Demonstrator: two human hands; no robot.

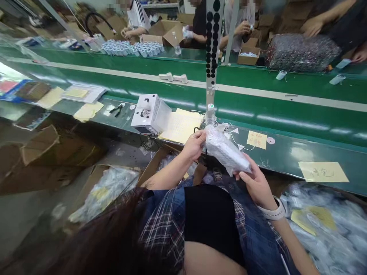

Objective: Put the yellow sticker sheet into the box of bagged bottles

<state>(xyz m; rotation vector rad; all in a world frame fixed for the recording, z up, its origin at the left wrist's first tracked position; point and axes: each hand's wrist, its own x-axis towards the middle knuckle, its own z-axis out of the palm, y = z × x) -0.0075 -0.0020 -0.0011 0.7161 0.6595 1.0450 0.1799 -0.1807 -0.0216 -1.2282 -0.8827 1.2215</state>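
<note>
Held in both hands above the lap, at the near edge of the green table: a clear plastic bag with pale contents, tilted down toward the right. Left hand pinching the bag's upper end, grip closed on the plastic near a small bottle standing on the table. Right hand cupped under the lower end, thumb across the plastic, grip closed on it too; white watch on that wrist.

Just behind the left hand, a stack of pale yellow sheets beside a white box-shaped device. To the right, a small yellow note with handwriting too blurred to read, and a larger yellow note, its scrawl likewise illegible. Beyond these, a green conveyor belt with a white stripe. On the far side, other people's hands among cardboard boxes. Below the table at right, a heap of similar clear bags; at left, an open carton of plastic-wrapped goods.
</note>
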